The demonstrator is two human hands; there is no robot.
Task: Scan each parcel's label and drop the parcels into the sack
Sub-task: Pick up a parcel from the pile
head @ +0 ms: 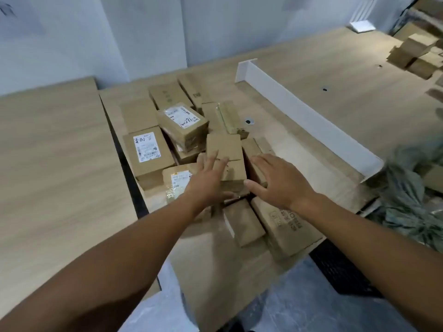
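Both hands are spread open, gripping nothing: the left hand [211, 180] lies on a plain brown cardboard parcel [225, 149] topping the pile near the wooden worktop's [309, 166] front edge, and the right hand [275, 180] flanks it. Picking up looks to be the step in hand; next, lift the parcel and find its label. Bare worktop leads right to the crumpled grey-green sack [407, 202] beyond the edge.

Parcels [225, 152]: plain brown cardboard.
Labels [146, 147]: white with black print and barcodes.
Table [48, 164]: pale wood grain.
Divider [299, 113]: white.
Sack [405, 195]: grey-green, right edge of frame.
Walls [119, 32]: pale bluish white.
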